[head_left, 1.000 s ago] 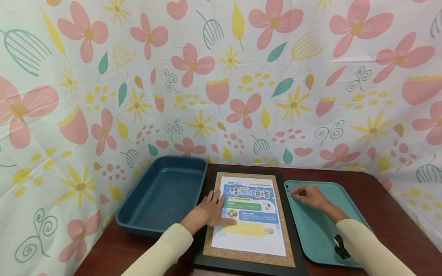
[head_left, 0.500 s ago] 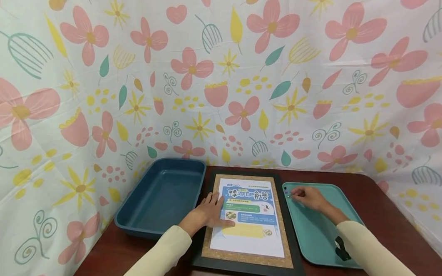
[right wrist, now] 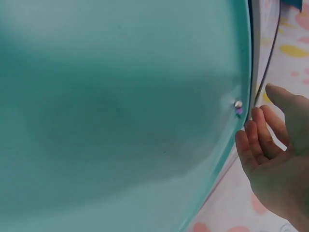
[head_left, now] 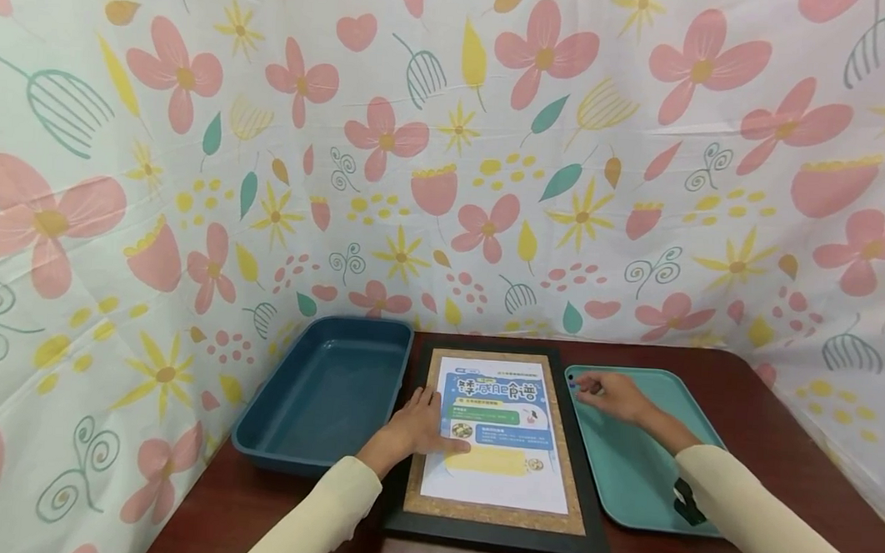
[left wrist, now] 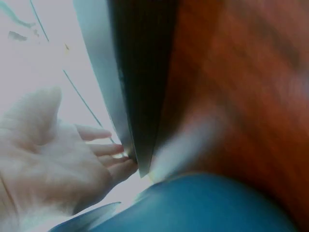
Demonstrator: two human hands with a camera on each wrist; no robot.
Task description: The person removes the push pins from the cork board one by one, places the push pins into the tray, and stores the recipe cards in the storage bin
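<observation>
My left hand (head_left: 415, 425) lies with spread, straight fingers on the left side of a printed poster (head_left: 495, 488), over the edge of the cork board (head_left: 505, 519) in its black frame. The left wrist view shows that hand (left wrist: 58, 159) beside the dark frame edge (left wrist: 142, 87). My right hand (head_left: 616, 396) is over the far left corner of a teal tray (head_left: 627, 478). In the right wrist view, its thumb and loosely bent fingers (right wrist: 256, 130) stand apart, with nothing seen between them. Tiny pin-like pieces, one white (right wrist: 238, 104) and one purple (right wrist: 239, 111), lie at the tray's rim.
A deep blue bin (head_left: 324, 395) stands left of the board. A small black object (head_left: 688, 502) lies on the tray, partly hidden by the right sleeve. Everything rests on a dark red-brown table (head_left: 770, 469), with a flowered cloth (head_left: 449, 143) behind.
The right hand has shifted slightly left toward the tray's corner, and its fingers have loosened from a closer pinch. The left hand has stayed on the poster. The head view has tilted slightly.
</observation>
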